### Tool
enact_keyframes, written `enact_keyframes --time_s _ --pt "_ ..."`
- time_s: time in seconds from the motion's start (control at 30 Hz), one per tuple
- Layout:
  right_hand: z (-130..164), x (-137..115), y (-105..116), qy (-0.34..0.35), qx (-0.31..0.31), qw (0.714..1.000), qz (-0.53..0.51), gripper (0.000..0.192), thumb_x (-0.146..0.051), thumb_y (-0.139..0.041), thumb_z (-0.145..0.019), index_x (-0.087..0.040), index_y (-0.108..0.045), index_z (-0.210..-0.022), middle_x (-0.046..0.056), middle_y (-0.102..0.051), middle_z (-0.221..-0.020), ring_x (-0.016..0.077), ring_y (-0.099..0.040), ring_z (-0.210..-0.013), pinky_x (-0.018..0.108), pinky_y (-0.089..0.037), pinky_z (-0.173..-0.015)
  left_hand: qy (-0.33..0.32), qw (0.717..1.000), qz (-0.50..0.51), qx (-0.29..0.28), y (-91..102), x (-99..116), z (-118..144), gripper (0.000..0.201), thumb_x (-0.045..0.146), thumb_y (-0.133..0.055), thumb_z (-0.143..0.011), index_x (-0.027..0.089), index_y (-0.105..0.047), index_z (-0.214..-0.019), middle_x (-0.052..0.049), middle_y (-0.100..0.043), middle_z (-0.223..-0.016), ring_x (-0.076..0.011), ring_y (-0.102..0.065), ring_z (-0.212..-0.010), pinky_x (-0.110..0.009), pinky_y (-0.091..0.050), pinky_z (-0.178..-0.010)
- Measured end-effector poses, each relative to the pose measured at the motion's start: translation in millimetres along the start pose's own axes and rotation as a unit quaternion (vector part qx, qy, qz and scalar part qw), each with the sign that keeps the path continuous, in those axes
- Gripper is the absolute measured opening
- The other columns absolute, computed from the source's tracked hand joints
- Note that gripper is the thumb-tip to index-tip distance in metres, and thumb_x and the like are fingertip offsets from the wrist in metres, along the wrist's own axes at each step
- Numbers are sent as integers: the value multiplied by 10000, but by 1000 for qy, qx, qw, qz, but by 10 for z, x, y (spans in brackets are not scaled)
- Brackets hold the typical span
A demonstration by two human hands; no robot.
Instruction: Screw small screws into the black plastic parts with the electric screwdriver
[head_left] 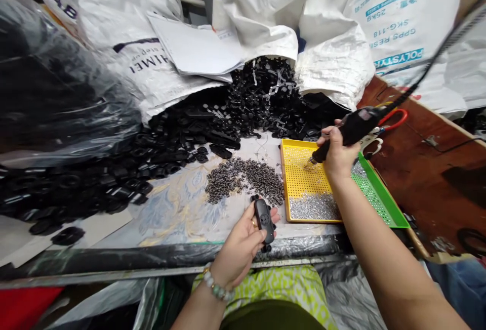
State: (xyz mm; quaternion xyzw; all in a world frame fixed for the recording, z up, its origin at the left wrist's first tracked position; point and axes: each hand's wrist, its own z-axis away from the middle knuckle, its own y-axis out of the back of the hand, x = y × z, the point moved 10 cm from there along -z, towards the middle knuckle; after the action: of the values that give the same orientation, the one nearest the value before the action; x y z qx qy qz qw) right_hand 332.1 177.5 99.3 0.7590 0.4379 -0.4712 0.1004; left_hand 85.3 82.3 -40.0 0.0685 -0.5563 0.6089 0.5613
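My left hand holds a small black plastic part at the near edge of the table, thumb on its top. My right hand grips a black electric screwdriver, with its tip pointing down onto the yellow perforated tray. A pile of small silvery screws lies at the near end of that tray. Loose dark screws are heaped on the table between the two hands.
A large heap of black plastic parts spills from white sacks at the back and left. A green tray sits right of the yellow one. Red-handled scissors lie on the brown board. Black plastic bag at left.
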Motion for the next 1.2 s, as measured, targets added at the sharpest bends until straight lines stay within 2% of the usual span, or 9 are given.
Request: enact_keyframes --time_s 0.13,0.2,0.3,0.4,0.53,0.77,0.9,1.03,1.2 --pt "185 -452 -67 5 4 999 -42 233 -332 -551 -783 -196 -546 -972 -29 -600 -731 64 -533 -454 205 -418 -423 -3 1000 9 0 -10 0 -21 561 87 -524 -778 220 -334 -1289 -134 -485 -1311 -254 -434 -1226 -349 -398 -893" --pt "412 -655 -216 -22 -34 997 -68 219 -331 -511 -795 -213 -551 -975 -26 -579 -742 66 -532 -458 208 -410 -414 -12 1000 24 -4 -13 12 -32 558 69 -526 -764 214 -353 -1275 -128 -514 -1269 -239 -463 -1190 -330 -401 -877" --pt "847 -789 -523 -104 -122 980 -117 266 -378 -533 -762 -239 -551 -988 -25 -559 -741 78 -537 -457 225 -416 -401 -37 999 34 -16 -33 54 -36 497 43 -517 -752 202 -424 -1213 -97 -561 -1171 -181 -539 -1038 -273 -401 -824" --pt "1174 -800 -730 -145 -179 960 -160 297 -386 -569 -745 -253 -535 -1008 -28 -567 -752 83 -549 -478 240 -456 -437 -48 998 27 -19 -52 77 -25 450 44 -518 -748 201 -470 -1167 -54 -589 -1019 -121 -549 -836 -229 -393 -727" --pt "1274 -702 -762 -152 -175 958 -171 281 -371 -568 -762 -251 -519 -1010 -32 -570 -771 82 -558 -512 236 -469 -469 -39 999 32 -9 -40 70 -23 481 70 -561 -731 214 -472 -1181 -17 -566 -903 -97 -509 -727 -215 -371 -649" --pt "1341 -613 -778 -174 -189 948 -186 284 -337 -586 -772 -239 -516 -1029 -22 -577 -795 85 -567 -541 231 -474 -483 -54 997 41 -27 -85 107 -38 527 51 -561 -720 210 -456 -1212 -42 -583 -1035 -108 -507 -814 -222 -379 -718" --pt "1490 -620 -812 -171 -240 937 -188 255 -309 -574 -797 -264 -527 -1043 -23 -567 -779 99 -580 -594 252 -496 -539 -70 997 35 -18 -65 87 -32 509 18 -511 -738 211 -455 -1206 -36 -583 -1027 -101 -499 -809 -209 -374 -697" --pt "1619 -619 -827 -154 -286 929 -175 275 -314 -548 -816 -296 -510 -1088 -17 -547 -786 112 -576 -633 279 -501 -582 -106 993 44 -32 -78 154 -17 498 2 -480 -746 182 -459 -1210 -52 -567 -1063 -114 -500 -898 -211 -377 -767" --pt "1572 -746 -869 -157 -329 919 -149 337 -378 -551 -807 -300 -490 -1129 15 -572 -840 131 -579 -630 295 -502 -561 -97 995 26 -7 -112 141 -21 441 29 -535 -708 172 -478 -1121 -33 -570 -929 -108 -520 -813 -207 -410 -722"
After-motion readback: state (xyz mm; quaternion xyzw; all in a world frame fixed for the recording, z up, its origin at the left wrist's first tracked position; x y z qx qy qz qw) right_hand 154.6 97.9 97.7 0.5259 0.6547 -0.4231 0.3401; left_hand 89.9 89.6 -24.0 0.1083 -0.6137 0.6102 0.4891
